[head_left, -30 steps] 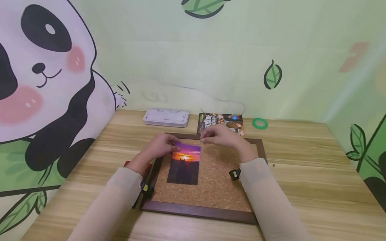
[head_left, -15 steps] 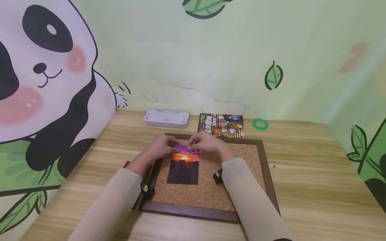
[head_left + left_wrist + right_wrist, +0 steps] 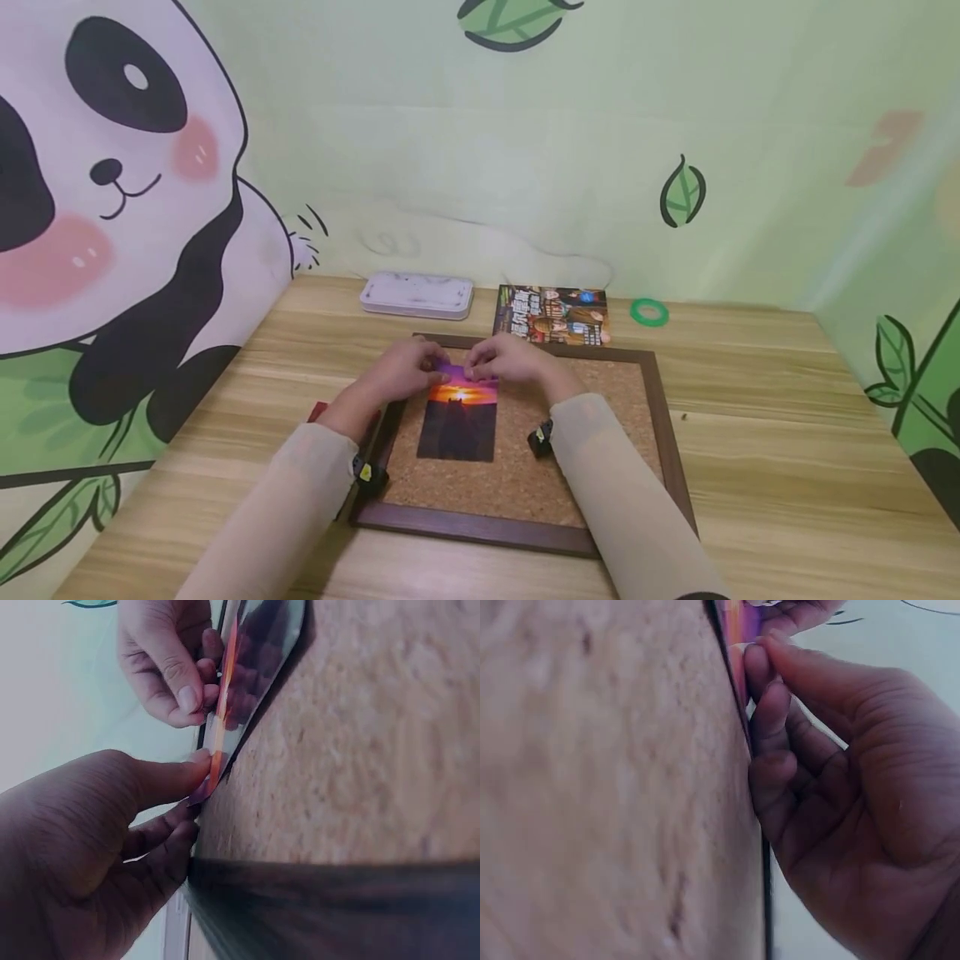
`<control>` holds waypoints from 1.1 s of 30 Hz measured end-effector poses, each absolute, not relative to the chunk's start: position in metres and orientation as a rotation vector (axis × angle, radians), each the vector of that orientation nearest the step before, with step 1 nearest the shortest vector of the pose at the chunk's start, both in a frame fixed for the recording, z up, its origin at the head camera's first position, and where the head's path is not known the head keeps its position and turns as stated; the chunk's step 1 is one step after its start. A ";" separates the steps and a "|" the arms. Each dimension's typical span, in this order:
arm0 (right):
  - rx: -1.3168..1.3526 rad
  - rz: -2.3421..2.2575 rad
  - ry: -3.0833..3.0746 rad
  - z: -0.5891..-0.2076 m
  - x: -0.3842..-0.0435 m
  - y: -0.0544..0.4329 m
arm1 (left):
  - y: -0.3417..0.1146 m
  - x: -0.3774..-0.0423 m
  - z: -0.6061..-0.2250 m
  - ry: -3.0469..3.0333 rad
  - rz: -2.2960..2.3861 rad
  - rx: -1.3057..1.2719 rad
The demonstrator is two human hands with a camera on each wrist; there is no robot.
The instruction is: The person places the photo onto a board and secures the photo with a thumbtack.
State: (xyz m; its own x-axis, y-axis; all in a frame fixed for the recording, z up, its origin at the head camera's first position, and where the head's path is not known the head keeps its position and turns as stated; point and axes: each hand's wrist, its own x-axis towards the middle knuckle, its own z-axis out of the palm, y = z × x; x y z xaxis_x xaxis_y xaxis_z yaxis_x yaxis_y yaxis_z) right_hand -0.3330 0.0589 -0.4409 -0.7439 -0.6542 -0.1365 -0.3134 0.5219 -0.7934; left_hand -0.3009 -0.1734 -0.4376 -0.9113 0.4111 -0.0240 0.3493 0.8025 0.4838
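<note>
A sunset photo (image 3: 457, 432) lies on the left part of a cork board (image 3: 555, 492) with a dark wooden frame. My left hand (image 3: 401, 368) pinches the photo at its upper left corner, thumb on top, as the left wrist view shows. Just beside it, my right hand (image 3: 517, 360) is over the photo's top edge. In the right wrist view its thumb and forefinger (image 3: 757, 664) pinch a small pin-like thing whose thin pale tip (image 3: 741, 646) points at the photo. The fingers cover the rest of it.
Behind the board lie a pale tin case (image 3: 416, 295), a colourful printed booklet (image 3: 553, 317) and a green tape roll (image 3: 636, 313). A red item (image 3: 318, 411) shows partly from under the left forearm. A printed wall (image 3: 570, 167) stands behind the table.
My right hand has come left and down from above the board to the photo's top edge, then stayed there. The left hand has kept its hold on the photo's corner.
</note>
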 end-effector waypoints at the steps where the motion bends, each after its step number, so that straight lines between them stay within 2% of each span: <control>1: -0.790 -1.108 2.342 -0.443 -0.333 0.059 | -0.174 -0.300 -0.439 2.862 0.710 0.626; 12: -0.742 -1.152 2.362 -0.448 -0.333 0.059 | -0.186 -0.288 -0.441 2.809 0.657 0.655; 33: -0.671 -1.280 2.499 -0.451 -0.324 0.052 | -0.187 -0.290 -0.442 2.800 0.685 0.733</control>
